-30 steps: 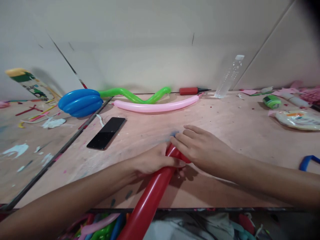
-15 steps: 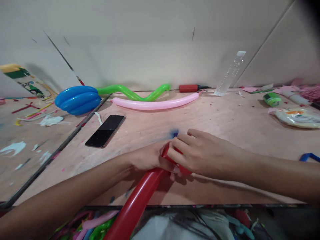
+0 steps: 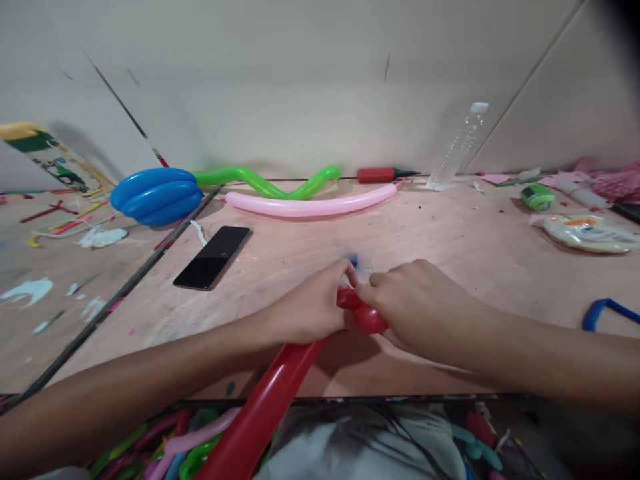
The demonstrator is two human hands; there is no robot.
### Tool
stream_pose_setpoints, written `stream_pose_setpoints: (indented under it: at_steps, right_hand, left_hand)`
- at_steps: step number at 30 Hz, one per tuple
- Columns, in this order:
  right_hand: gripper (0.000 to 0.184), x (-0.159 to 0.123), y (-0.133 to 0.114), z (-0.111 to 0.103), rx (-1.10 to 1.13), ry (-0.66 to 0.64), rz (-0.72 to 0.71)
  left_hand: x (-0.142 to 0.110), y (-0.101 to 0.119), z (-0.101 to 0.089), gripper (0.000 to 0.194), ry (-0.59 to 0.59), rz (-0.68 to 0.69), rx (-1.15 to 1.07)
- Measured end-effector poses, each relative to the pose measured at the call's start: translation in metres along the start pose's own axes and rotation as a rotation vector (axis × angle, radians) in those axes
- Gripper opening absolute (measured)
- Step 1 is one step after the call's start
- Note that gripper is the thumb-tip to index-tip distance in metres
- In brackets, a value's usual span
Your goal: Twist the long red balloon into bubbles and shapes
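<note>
A long red balloon slants up from below the table's front edge into both hands, its upper end pinched into short bubbles. My left hand is closed around it just below those bubbles. From the right, my right hand grips the twisted end, fingers bent over a small round bubble. Some fingertips of both hands are hidden behind the balloon and knuckles. Behind the hands lies a pink balloon, with a bent green balloon joined to blue balloon loops.
A black phone lies left of the hands. Against the wall are a red hand pump and a clear bottle. At right are a green tape roll, a plastic packet and a blue strip. Balloons lie below the table edge.
My hands have shifted their grip on the red balloon's upper end. The right hand has turned and moved slightly right, and a round red bubble now shows between the hands.
</note>
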State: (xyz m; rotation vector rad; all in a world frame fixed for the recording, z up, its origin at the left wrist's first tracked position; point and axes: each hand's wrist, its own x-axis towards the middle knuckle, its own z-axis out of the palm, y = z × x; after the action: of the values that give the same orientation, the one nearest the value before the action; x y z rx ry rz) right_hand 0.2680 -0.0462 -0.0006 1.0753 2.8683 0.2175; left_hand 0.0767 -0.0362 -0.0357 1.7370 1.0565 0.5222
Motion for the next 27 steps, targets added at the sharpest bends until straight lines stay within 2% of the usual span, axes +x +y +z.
stream_pose_setpoints:
  at_steps: [2,4,6,8,11,14,16,18,20,22,24,26,27]
  right_hand:
    - [0.016,0.001,0.007,-0.004,0.216,-0.041,0.022]
    - [0.017,0.003,0.017,-0.004,0.53,-0.098,0.024]
    - [0.017,0.005,0.028,0.001,0.903,-0.273,0.038]
    - [0.008,0.008,0.037,0.01,1.243,-0.526,0.037]
    - [0.018,0.015,0.046,0.028,1.548,-0.793,-0.127]
    - [0.023,0.018,0.047,0.042,1.689,-0.898,-0.28]
    - [0.025,0.016,0.047,0.047,1.753,-0.814,-0.274]
    - [0.028,0.013,0.047,0.045,1.732,-0.596,-0.203]
    - [0.031,0.009,0.047,0.038,1.536,-0.296,-0.137]
    - [0.038,0.006,0.045,0.03,1.261,-0.028,-0.126]
    - [0.058,0.002,0.04,0.026,1.068,0.132,-0.166]
    - [0.078,0.0,0.033,0.026,0.956,0.231,-0.163]
    - [0.079,-0.001,0.029,0.028,0.908,0.268,-0.132]
  left_hand:
    - [-0.004,0.003,0.004,0.032,0.018,0.049,0.094]
    - [-0.01,0.007,0.008,0.027,0.048,0.08,0.228]
    - [-0.016,0.011,0.012,0.025,0.084,0.119,0.389]
    - [-0.022,0.014,0.017,0.028,0.125,0.178,0.546]
    - [-0.029,0.014,0.023,0.036,0.134,0.352,0.727]
    - [-0.031,0.013,0.023,0.034,0.068,0.483,0.807]
    - [-0.03,0.015,0.018,0.032,0.087,0.42,0.78]
    - [-0.028,0.018,0.01,0.031,0.142,0.295,0.678]
    - [-0.025,0.02,0.0,0.028,0.184,0.2,0.55]
    - [-0.022,0.02,-0.007,0.025,0.2,0.161,0.436]
    - [-0.019,0.017,-0.012,0.024,0.209,0.145,0.327]
    - [-0.017,0.013,-0.013,0.026,0.205,0.135,0.214]
    - [-0.016,0.011,-0.012,0.027,0.198,0.126,0.168]
